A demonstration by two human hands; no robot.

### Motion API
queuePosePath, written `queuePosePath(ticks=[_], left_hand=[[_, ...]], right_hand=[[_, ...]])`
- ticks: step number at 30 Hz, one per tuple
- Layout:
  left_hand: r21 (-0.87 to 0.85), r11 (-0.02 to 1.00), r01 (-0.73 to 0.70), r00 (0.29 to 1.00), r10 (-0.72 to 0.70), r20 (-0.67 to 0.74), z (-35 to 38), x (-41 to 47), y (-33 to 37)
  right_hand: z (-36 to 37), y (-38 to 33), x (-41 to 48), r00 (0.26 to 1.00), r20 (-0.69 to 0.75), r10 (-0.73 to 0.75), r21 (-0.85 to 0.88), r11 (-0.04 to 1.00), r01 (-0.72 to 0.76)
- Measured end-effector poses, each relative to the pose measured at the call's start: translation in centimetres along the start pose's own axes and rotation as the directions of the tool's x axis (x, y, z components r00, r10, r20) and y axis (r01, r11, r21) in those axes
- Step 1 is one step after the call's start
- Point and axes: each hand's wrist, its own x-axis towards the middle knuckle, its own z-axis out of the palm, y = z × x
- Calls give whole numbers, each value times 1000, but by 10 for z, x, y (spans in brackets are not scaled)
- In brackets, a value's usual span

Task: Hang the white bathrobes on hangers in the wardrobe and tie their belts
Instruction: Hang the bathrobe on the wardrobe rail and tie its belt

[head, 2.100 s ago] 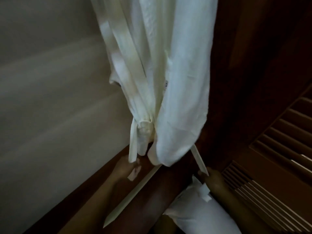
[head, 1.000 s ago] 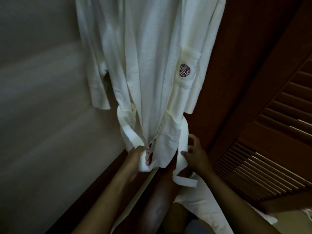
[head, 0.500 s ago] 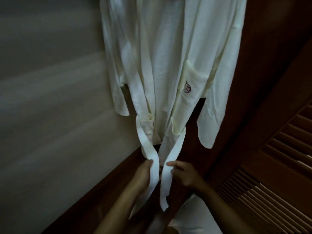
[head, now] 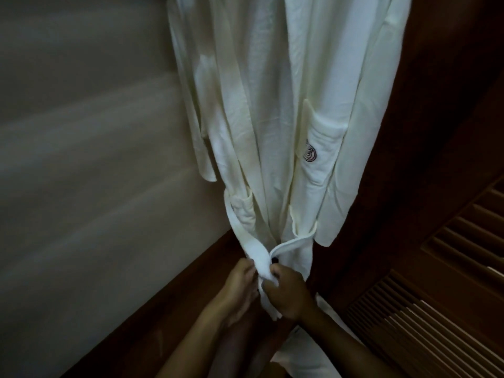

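A white bathrobe hangs in the wardrobe, its hanger out of sight above the frame. A chest pocket with a dark round logo faces me. The white belt comes round from both sides and crosses at the robe's front. My left hand grips the left belt end just below the crossing. My right hand pinches the other belt end right beside it. The two hands almost touch.
A pale wall fills the left. Dark wooden wardrobe panels stand behind and right of the robe. A slatted wooden door is at the lower right. More white cloth lies low beneath my right forearm.
My hands have drawn together, bringing the two loose belt ends from hanging apart into a crossing at the robe's front. The view has moved closer to the robe.
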Motion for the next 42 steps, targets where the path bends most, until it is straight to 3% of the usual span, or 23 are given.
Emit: queuePosePath(ticks=[2,4,8,10,12,15,16,19,22,25,27,28,30,32,33,35,38,40,42], left_hand=[[-60,995,77,996,-74,46,0,2,-2],[-63,990,126,985,-117,129,-2,6,-11],[47,995,83,959,-93,269,-11,12,-30],[129,990,60,957,-93,273,-20,16,-35],[367,929,-45,962,-59,267,-26,15,-31],[691,691,-211,966,41,254,-38,17,-29],[727,651,-219,972,79,223,-42,18,-27],[726,670,-157,981,193,34,-50,27,-14],[723,651,-232,961,267,68,-54,34,15],[667,714,-214,975,192,108,-64,44,33],[673,707,-218,974,206,99,-72,51,36],[623,753,-212,975,206,81,-73,51,39],[411,895,-174,984,171,46,-70,45,45],[56,997,-60,996,56,72,-66,40,50],[-123,992,1,989,17,146,-64,39,53],[-294,954,57,980,3,200,-61,38,61],[-180,983,38,987,-9,162,-51,36,64],[10,1000,-3,995,2,102,-48,36,63],[81,996,-32,995,24,96,-40,33,65]], right_hand=[[-6,3,3,998,-14,62,26,998,-61],[-11,8,6,992,77,103,42,993,-106],[-31,12,-3,990,134,-48,-45,997,55],[-39,19,-4,994,100,-43,-9,999,44],[-45,17,-5,995,62,80,53,995,-83],[-50,9,-5,997,-70,36,43,999,-33],[-51,6,-7,995,-100,-9,36,999,12],[-52,3,-6,989,-104,-104,-57,994,98],[-53,-10,1,994,-57,-98,-94,991,93],[-55,-30,8,993,70,-95,-92,991,101],[-59,-43,9,983,118,-138,36,990,135],[-62,-49,8,976,125,-179,149,976,160],[-66,-59,7,964,133,-231,348,922,173],[-65,-55,10,956,195,-221,490,866,100],[-63,-49,12,948,244,-204,556,830,35],[-53,-31,14,926,357,-124,634,760,-142],[-41,-4,16,912,409,11,429,880,-203],[-34,14,23,935,326,140,60,984,-168],[-27,28,29,975,189,119,-225,971,-75]])
